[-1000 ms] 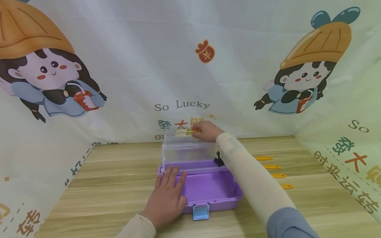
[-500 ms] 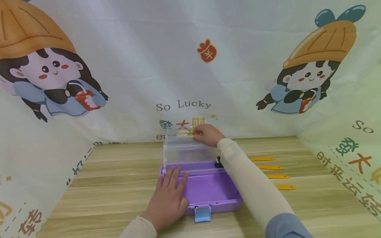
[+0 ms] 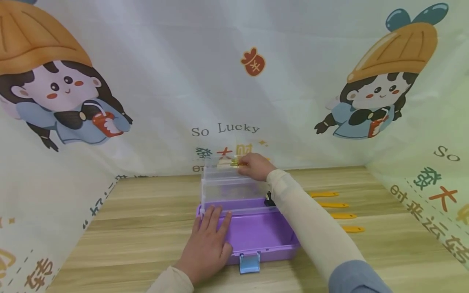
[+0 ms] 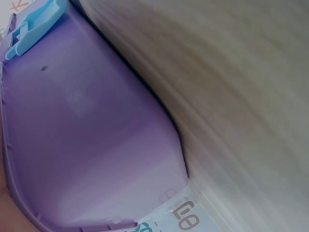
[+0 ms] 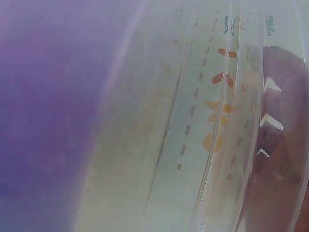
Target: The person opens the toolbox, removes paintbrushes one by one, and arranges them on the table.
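Observation:
A purple box with a light blue latch stands with its clear lid raised at the back. My left hand rests over the box's left edge, fingers straight and spread. In the left wrist view, the purple box wall fills the left side. My right hand, fingers curled, pinches a paintbrush with pale bristles and a gold-coloured ferrule near the lid's top edge. Most of the brush handle is hidden in the hand. In the right wrist view, the right fingers show through clear plastic.
Several yellow handles lie in a column on the wooden table, right of the box, partly covered by the right sleeve. A small black object shows beside the lid. A printed cloth hangs behind and at both sides.
The view has shifted slightly. My right hand is a little lower against the lid's top edge than one second ago, still pinching the paintbrush. The left hand stays on the box.

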Action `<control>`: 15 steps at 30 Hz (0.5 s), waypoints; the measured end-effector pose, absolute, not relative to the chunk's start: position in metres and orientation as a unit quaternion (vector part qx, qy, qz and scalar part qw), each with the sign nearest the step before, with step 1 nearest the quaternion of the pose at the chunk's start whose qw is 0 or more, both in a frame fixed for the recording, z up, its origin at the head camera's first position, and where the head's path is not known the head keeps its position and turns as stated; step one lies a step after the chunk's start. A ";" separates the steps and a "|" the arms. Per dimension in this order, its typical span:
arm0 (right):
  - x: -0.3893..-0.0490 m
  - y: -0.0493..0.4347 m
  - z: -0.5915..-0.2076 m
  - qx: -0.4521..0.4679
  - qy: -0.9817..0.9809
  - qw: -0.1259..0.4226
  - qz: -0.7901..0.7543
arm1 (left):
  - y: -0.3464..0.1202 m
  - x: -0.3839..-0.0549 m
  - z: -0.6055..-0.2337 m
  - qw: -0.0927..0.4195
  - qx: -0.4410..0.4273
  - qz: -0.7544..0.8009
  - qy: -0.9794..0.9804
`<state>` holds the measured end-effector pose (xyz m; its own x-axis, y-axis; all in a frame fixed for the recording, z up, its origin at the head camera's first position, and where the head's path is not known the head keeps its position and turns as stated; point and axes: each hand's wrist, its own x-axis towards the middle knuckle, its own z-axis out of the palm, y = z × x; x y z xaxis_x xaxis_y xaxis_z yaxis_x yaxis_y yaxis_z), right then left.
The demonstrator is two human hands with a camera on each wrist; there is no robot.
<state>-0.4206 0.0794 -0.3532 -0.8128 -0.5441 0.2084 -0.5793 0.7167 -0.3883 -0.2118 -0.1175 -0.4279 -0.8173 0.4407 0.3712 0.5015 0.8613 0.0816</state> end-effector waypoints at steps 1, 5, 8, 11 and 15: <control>-0.421 0.079 -0.353 0.306 -0.925 0.041 0.221 | -0.117 -0.212 -0.428 0.175 -0.248 -0.089 -0.949; -0.422 0.079 -0.354 0.308 -0.926 0.040 0.215 | -0.117 -0.212 -0.428 0.181 -0.247 -0.090 -0.948; -0.422 0.079 -0.355 0.306 -0.928 0.042 0.207 | -0.117 -0.212 -0.429 0.184 -0.249 -0.090 -0.947; -0.422 0.079 -0.355 0.303 -0.930 0.042 0.204 | -0.117 -0.212 -0.429 0.190 -0.250 -0.089 -0.945; -0.423 0.079 -0.354 0.300 -0.931 0.040 0.204 | -0.117 -0.212 -0.429 0.196 -0.249 -0.089 -0.944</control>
